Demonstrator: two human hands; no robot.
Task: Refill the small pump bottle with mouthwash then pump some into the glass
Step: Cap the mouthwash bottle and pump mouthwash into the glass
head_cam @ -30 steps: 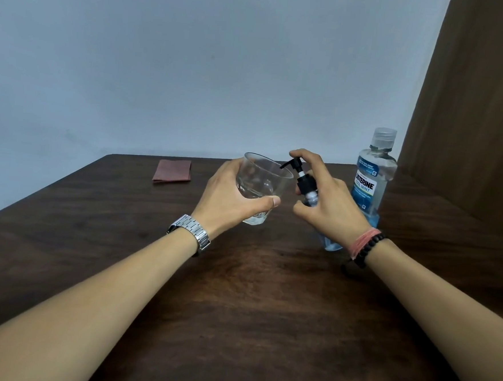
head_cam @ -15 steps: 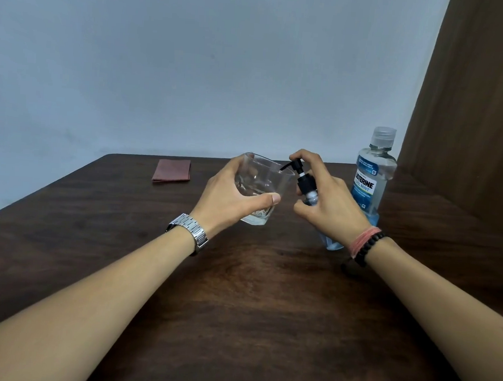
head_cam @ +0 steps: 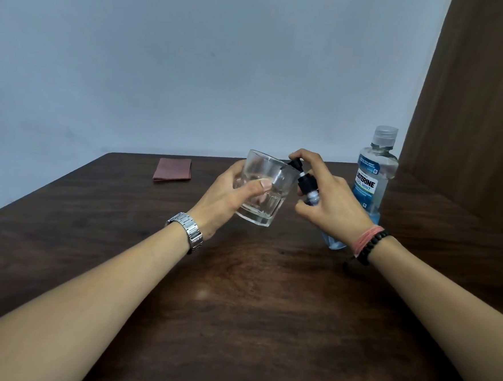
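Observation:
My left hand [head_cam: 226,196] grips a clear faceted glass [head_cam: 263,191], held above the table and tilted toward the right. My right hand [head_cam: 335,205] is wrapped around the small pump bottle [head_cam: 311,191], whose black pump head [head_cam: 296,164] sits under my index finger with its nozzle at the glass rim. The bottle's blue base [head_cam: 334,243] shows below my wrist. The large mouthwash bottle [head_cam: 375,175], capped and holding blue liquid, stands upright just behind my right hand.
A folded reddish-brown cloth [head_cam: 173,170] lies at the far left of the dark wooden table [head_cam: 251,309]. A brown wooden panel [head_cam: 481,117] rises on the right, close to the mouthwash bottle. A pale wall stands behind the table's far edge.
The glass has tilted a little more toward the pump nozzle and the pump head has shifted slightly. Both hands keep their grips and stay in about the same place.

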